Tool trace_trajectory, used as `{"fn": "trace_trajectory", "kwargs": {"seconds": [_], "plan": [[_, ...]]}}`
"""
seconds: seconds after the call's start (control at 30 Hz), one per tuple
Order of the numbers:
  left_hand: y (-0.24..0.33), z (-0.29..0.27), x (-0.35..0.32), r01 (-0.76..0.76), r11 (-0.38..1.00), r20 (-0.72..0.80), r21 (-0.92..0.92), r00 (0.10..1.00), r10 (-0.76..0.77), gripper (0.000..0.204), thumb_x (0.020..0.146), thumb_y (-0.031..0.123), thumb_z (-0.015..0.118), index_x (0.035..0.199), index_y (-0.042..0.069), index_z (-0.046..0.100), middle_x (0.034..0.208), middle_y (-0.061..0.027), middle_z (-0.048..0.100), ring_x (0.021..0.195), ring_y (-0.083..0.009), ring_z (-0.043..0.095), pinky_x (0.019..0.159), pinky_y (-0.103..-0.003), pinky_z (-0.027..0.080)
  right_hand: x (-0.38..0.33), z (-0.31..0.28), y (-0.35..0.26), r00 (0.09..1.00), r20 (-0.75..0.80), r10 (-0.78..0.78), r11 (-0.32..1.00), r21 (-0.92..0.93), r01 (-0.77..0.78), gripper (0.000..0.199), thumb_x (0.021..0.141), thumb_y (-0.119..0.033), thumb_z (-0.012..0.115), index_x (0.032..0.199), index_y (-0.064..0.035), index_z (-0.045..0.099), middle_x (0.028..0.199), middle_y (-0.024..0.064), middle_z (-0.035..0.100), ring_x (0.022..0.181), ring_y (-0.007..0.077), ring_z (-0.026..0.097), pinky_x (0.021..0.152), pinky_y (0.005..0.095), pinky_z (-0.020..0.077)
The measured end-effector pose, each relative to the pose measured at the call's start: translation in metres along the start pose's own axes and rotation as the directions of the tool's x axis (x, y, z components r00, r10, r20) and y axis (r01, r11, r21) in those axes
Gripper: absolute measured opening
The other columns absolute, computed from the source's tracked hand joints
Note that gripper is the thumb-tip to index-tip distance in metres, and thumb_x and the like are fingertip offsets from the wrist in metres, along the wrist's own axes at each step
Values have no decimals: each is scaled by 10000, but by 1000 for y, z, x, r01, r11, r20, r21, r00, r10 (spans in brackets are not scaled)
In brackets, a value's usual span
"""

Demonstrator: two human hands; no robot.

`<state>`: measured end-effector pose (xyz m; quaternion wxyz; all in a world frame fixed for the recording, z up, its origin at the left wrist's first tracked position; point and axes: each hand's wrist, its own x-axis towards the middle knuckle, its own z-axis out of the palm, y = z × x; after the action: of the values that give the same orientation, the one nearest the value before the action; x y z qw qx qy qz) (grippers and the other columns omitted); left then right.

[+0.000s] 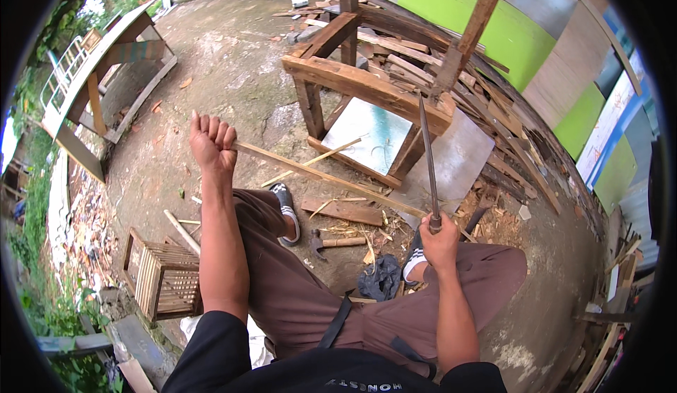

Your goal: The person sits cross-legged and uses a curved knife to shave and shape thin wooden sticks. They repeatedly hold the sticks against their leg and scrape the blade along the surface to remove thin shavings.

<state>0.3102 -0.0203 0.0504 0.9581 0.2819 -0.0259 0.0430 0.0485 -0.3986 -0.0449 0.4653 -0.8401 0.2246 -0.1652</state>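
Observation:
My left hand (211,142) is closed around one end of a long thin wooden strip (331,179), which runs from my fist down to the right across my legs. My right hand (438,241) grips the handle of a long dark blade (427,153) that points up toward a rough wooden frame (367,86). The strip's far end passes near my right hand. I sit low, with both knees apart in brown trousers.
A hammer (331,243) lies on the ground between my feet, beside a flat board (342,211) and a dark cloth (381,278). A small slatted wooden cage (162,280) stands at lower left. Scrap wood (493,97) is piled along coloured panels on the right. A wooden bench frame (113,75) stands upper left.

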Motion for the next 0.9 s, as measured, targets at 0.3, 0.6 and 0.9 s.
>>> {"fn": "trace_trajectory", "kwargs": {"seconds": [0.3,0.6,0.9], "plan": [[-11,7,-4,184,912,-30,366,982,-186,555,1056,456,465,605,194,277,508,76,190,407,-57,179,359,-241,178,-14,24,2,966,231,-114,983,-117,144,254,887,-219,751,837,16,668,688,178,665,627,354,647,603,411,474],[-90,25,-5,308,934,232,180,910,-345,272,994,331,563,836,118,500,642,14,404,557,-101,403,566,-272,377,-13,75,-27,927,308,-214,968,191,160,154,868,-117,780,915,-1,692,722,24,626,564,98,538,569,275,437],[-110,39,-6,301,954,280,-11,917,-286,310,1042,374,558,923,88,554,630,28,411,555,-86,446,559,-249,396,10,115,-59,886,463,-39,931,339,-137,207,910,-124,752,1049,16,689,765,20,652,500,52,521,439,229,411]]}}
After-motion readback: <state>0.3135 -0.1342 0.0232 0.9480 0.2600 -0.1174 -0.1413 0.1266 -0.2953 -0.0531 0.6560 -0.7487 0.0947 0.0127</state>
